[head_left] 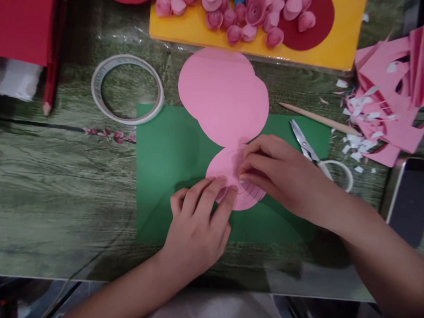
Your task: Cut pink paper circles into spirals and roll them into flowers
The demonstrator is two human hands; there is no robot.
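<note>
A pink paper circle [220, 163], marked with curved lines, lies on a green sheet [170, 148]. My left hand [199, 219] rests on the circle's lower left, fingers stretched and slightly apart. At its right side, my right hand [285, 176] has its fingers pinched together, with a small whitish bit showing at the tips; what they hold I cannot make out. Just above, several pink paper circles [222, 94] overlap one another, partly covering the green sheet. Scissors with white handles [306, 145] lie beside my right hand, and a wooden stick [317, 118] is above them.
A tape roll [95, 86] overlaps the green sheet's upper left corner. Pink rolled paper flowers [255, 8] sit on a yellow pack [325, 56]. Pink offcuts [406, 125] and white scraps lie at right, above a phone [412, 200]. A red pencil [49, 86] is at left.
</note>
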